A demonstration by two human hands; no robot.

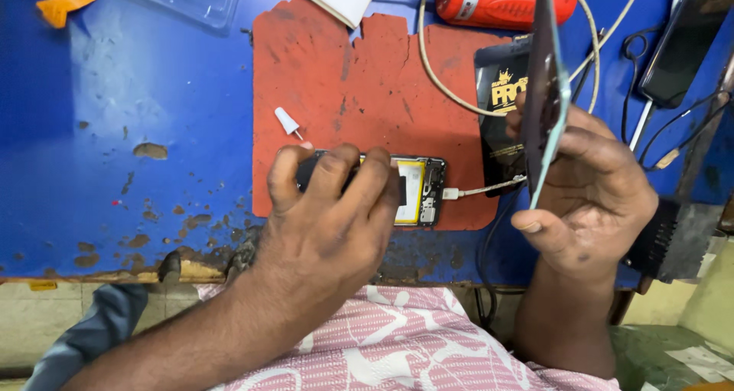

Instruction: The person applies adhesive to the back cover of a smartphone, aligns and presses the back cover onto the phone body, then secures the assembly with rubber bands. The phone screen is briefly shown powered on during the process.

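Left hand (329, 215) lies palm down over the near end of an opened black smartphone with a yellow-edged battery exposed (417, 192). Fingers curl over the phone's far edge and press it flat against the worn red rubber mat (359, 77). About half the phone is hidden under the hand; the rest sticks out past the fingertips toward the other hand.

A white charging cable (478, 189) is plugged into the phone's uncovered end and runs across the gap between the two hands.

Right hand (589, 192) is raised off the bench, palm turned inward, and grips a thin dark phone back panel with a pale teal edge (544, 85). The panel stands nearly upright, seen edge-on, with the thumb low along its near edge and the fingers behind it.

Behind that panel, partly hidden, a black glossy packet with gold print (497, 93) lies on the mat's edge.

Just beyond the left fingertips, on the mat, rests a small white cone-shaped nozzle cap (287, 121).

Farther off, past the right hand, a red cylinder with a brass nozzle (497, 0) lies on its side, with a beige cord (436, 74) looping from it across the mat.

All sits on a scuffed blue-painted workbench (115, 131). Beyond the right hand's knuckles a dark phone (684, 39) leans among thin black wires.
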